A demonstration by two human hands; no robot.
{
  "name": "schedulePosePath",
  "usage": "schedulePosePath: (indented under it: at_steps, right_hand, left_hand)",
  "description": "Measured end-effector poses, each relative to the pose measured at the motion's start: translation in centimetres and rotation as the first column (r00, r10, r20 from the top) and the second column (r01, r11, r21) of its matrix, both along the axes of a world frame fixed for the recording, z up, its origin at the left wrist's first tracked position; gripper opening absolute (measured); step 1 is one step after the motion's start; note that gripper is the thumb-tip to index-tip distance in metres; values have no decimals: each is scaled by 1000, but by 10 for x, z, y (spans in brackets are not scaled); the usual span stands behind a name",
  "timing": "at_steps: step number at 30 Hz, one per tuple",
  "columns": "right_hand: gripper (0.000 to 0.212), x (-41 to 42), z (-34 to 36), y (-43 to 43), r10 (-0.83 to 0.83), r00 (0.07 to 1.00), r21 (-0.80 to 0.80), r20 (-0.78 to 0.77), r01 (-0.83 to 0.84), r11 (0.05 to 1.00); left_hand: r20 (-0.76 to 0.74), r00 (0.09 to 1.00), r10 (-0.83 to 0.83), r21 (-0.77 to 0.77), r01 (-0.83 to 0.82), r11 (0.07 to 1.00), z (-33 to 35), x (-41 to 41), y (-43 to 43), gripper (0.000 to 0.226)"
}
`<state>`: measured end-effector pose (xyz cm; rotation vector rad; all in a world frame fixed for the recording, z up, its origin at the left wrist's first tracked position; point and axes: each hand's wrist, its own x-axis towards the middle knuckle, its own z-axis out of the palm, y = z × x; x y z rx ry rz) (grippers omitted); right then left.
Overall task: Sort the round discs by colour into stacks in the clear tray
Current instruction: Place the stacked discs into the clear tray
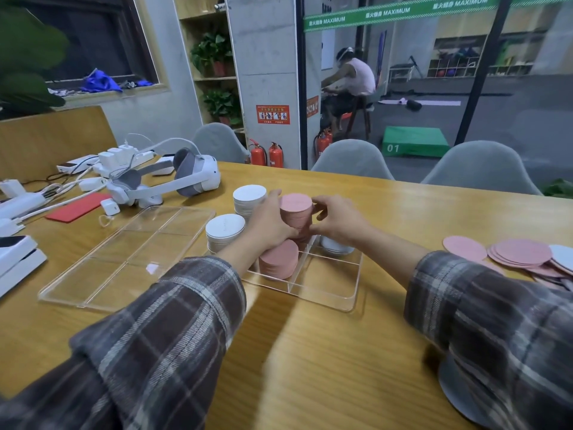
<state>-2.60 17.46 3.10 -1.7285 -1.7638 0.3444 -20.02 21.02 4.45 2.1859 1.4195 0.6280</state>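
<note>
At the left edge of the frame a white power strip (124, 159) with plugged chargers lies on the wooden table (310, 352), with a red card (77, 207) in front of it and a white headset (192, 175) just to its right. Lower, left of centre, a flat clear lid (124, 256) rests on the table just beside the clear tray (353, 302). Two stacks of white discs stand at the tray's left side, the near white stack (225, 228) in front of the far white stack (249, 195); the clear walls are hard to trace there, so their compartments cannot be told. In the centre the left hand (269, 225), coming from a plaid sleeve (186, 305), curls its fingers round the left side of the tall pink stack (296, 212). The right hand (338, 221) wraps that stack from the other side with bent fingers, so both hands grip it between them. Its base is hidden behind the hands. In front of it, below the left hand, a shorter pink stack (279, 259) sits in a middle compartment. Right of the divider, under the right wrist, a low white stack (336, 246) sits in a rear compartment. At the right edge of the frame, loose pink discs (521, 252) lie fanned on the table, well apart from the tray. A grey disc (465, 395) shows at lower right.
</note>
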Motion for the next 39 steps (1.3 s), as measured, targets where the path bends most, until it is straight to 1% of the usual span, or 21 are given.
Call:
schedulePosePath:
  at_steps: [2, 7, 9, 12, 14, 17, 22, 24, 26, 28, 30, 32, 36, 39]
  right_hand:
    - [40, -1, -1, 1, -3, 999, 18, 34, 2, 1000]
    - [37, -2, 1, 1, -8, 998, 5, 60, 7, 1000]
    - [44, -3, 2, -1, -26, 997, -7, 72, 27, 1000]
    - [70, -2, 8, -11, -52, 996, -29, 66, 54, 998]
    - [75, 1, 14, -20, -55, 997, -24, 56, 57, 998]
    - [69, 5, 22, -39, -63, 997, -9, 47, 64, 998]
    - [58, 13, 30, -82, -79, 993, 3, 87, 79, 997]
    - [54, 18, 31, -102, -87, 991, 11, 103, 86, 996]
    - [50, 26, 30, -124, -97, 990, 23, 103, 95, 995]
    - [45, 37, 27, -149, -108, 988, 30, 109, 105, 994]
    - [40, 49, 22, -174, -124, 983, 31, 133, 120, 992]
    - [38, 64, 15, -201, -152, 979, 34, 138, 149, 988]
    - [31, 91, 3, -254, -224, 969, 65, 105, 218, 974]
    - [26, 105, -8, -288, -267, 960, 87, 90, 259, 962]
  left_hand:
    - [-7, 1000, -5, 14, 6, 1000, -2, 0, 3, 108]
    - [-17, 1000, -20, 39, 20, 999, -3, -3, 3, 111]
    - [-22, 1000, -20, 43, 21, 999, -2, -2, 0, 111]
    - [-14, 1000, -6, 42, 7, 999, 4, -2, -8, 112]
    - [-8, 1000, 3, 52, -3, 999, 12, -3, -14, 107]
    - [0, 1000, 0, 86, 0, 996, 24, -3, -28, 99]
    - [-19, 1000, 2, 194, 2, 981, 39, 0, -58, 87]
    - [2, 999, -43, 234, 41, 971, 41, 4, -72, 78]
    - [20, 994, -105, 269, 96, 958, 39, 12, -89, 63]
    - [33, 978, -206, 312, 186, 932, 34, 25, -107, 50]
    - [15, 950, -313, 320, 292, 901, 25, 42, -128, 42]
    - [-38, 918, -394, 292, 387, 875, 14, 61, -145, 38]
    - [-59, 850, -524, 185, 525, 831, -5, 94, -174, 28]
    - [-117, 787, -606, 106, 616, 780, -13, 108, -190, 21]
